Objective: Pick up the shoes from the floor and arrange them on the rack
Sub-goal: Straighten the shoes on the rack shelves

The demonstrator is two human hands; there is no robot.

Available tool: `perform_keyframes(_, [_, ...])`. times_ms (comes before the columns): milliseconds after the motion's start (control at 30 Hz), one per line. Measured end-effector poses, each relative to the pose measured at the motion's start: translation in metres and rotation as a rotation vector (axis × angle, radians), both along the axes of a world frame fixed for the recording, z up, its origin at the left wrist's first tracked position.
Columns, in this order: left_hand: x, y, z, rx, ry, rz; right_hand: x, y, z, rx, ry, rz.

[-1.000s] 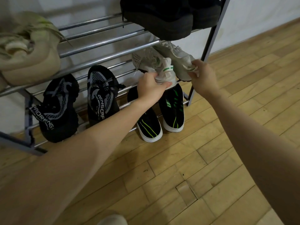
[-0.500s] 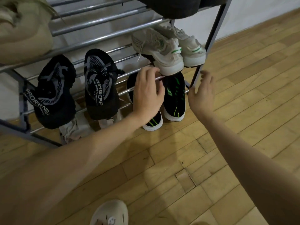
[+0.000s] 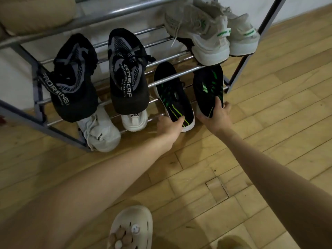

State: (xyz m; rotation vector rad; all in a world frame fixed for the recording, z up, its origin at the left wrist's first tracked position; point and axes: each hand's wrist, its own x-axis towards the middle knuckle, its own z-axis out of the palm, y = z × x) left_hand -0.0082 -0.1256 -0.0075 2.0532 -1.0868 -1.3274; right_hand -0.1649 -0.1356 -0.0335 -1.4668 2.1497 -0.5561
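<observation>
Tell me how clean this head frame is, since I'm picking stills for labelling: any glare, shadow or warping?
Head view: dim, warm light; bright glare streaks on the rack bars; the black-and-green shoes lose detail in shadow; wide-angle bending curves the rack frame and floorboards; forearms near the lens look soft, while both hands, left hand and right hand, stay fairly sharp.

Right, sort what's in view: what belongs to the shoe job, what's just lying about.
Job:
left hand on left black-green shoe
right hand on right black-green shoe
rack

Lying about:
cream clog on the foot
loose floor block
</observation>
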Motion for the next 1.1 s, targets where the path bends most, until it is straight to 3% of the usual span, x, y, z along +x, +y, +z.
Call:
perform_keyframes(200, [0.013,-0.013,-0.011,0.121,0.252,0.084,-0.003,-0.018,0.011,0.105,0.047,0.007])
perform_keyframes(367, [0.03,-0.025,-0.015,0.181,0.417,0.053,-0.006,-0.004,0.005,-0.03,0.003,0.053])
perform_keyframes(500, [0.024,-0.026,-0.022,0.129,0.366,0.05,-0.012,-0.004,0.003,-0.109,-0.035,0.056])
perform_keyframes(833, [0.002,-0.036,-0.029,0.033,0.272,0.091,-0.04,-0.048,0.02,-0.166,0.125,0.243])
perform_keyframes(1100, [-0.005,-0.057,-0.018,0.007,0.326,0.098,-0.047,-0.067,0.021,-0.106,0.138,0.211])
